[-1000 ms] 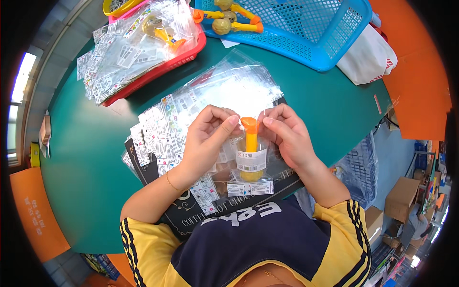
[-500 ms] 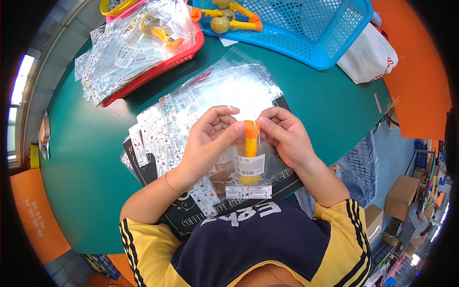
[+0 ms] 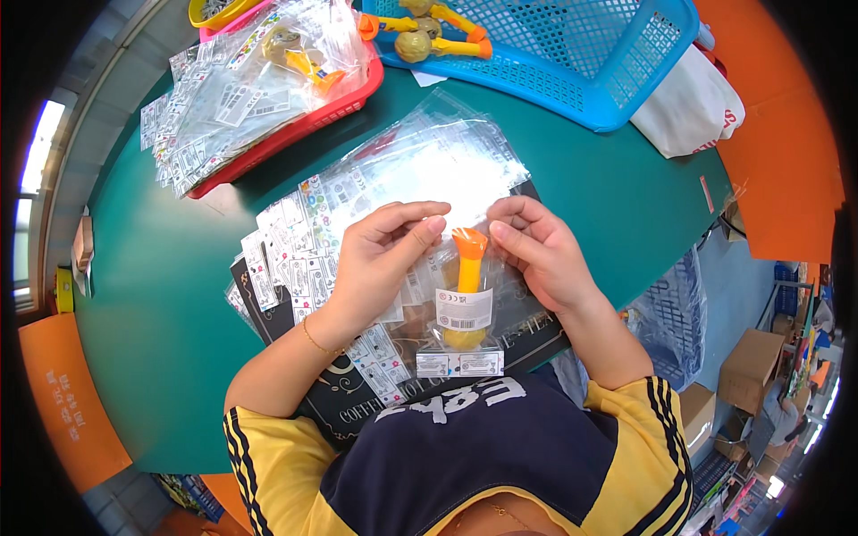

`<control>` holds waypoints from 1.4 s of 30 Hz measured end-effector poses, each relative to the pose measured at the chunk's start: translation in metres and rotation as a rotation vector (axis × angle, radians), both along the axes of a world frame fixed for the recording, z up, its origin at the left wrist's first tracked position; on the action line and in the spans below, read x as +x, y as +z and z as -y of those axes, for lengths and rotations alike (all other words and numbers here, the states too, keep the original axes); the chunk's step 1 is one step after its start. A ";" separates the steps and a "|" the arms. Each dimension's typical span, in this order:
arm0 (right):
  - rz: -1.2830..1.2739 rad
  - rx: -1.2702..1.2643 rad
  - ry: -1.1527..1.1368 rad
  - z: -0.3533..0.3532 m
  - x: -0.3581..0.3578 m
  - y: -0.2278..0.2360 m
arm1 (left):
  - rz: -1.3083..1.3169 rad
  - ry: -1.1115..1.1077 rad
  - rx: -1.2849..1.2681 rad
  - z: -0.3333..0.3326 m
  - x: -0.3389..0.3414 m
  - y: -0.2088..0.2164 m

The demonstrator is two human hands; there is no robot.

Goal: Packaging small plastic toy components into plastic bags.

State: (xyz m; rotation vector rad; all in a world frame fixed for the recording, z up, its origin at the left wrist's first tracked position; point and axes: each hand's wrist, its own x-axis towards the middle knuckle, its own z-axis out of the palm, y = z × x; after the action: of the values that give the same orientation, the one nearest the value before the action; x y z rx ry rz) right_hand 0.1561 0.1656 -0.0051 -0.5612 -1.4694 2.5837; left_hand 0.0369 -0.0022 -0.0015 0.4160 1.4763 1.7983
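Observation:
Between my hands is a clear plastic bag (image 3: 420,308) with a yellow toy (image 3: 469,272) inside. The toy has a flared orange end toward the bag's top and a rounded yellowish end toward me. A white label (image 3: 465,310) lies across it, and a printed white strip (image 3: 460,364) crosses the bag's near end. My left hand (image 3: 380,259) is closed, thumb and forefinger pinching the bag's upper left edge. Opposite it, my right hand (image 3: 550,259) pinches the upper right edge. The clear film at both fingertips is hard to make out. Beneath is a fanned stack of flat clear bags (image 3: 308,223).
A black printed mat (image 3: 331,406) lies under the stack on the green table (image 3: 170,357). Far left, a red basket (image 3: 295,134) holds filled bags. A blue basket (image 3: 572,94) with several yellow-and-orange toys stands at the back, beside a white bag (image 3: 688,103).
My fingertips have drawn slightly farther apart along the bag's top. The orange end shows more fully between them, and the label and printed strip have shifted slightly.

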 end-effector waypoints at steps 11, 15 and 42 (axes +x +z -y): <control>0.128 -0.137 -0.046 -0.004 0.000 0.001 | -0.124 -0.010 -0.078 0.001 -0.007 -0.002; 0.145 -0.113 -0.070 -0.005 0.000 0.002 | 0.028 -0.037 -0.088 -0.001 -0.010 0.002; -0.163 0.371 0.381 -0.041 -0.003 0.001 | -0.499 -0.423 -0.056 0.005 -0.033 0.007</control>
State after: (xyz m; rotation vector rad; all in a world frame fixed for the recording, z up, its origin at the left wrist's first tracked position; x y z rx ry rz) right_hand 0.1534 0.2065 -0.0040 -0.0240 -2.0927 2.4263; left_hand 0.0035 -0.0071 0.0050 1.1207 1.6059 1.3655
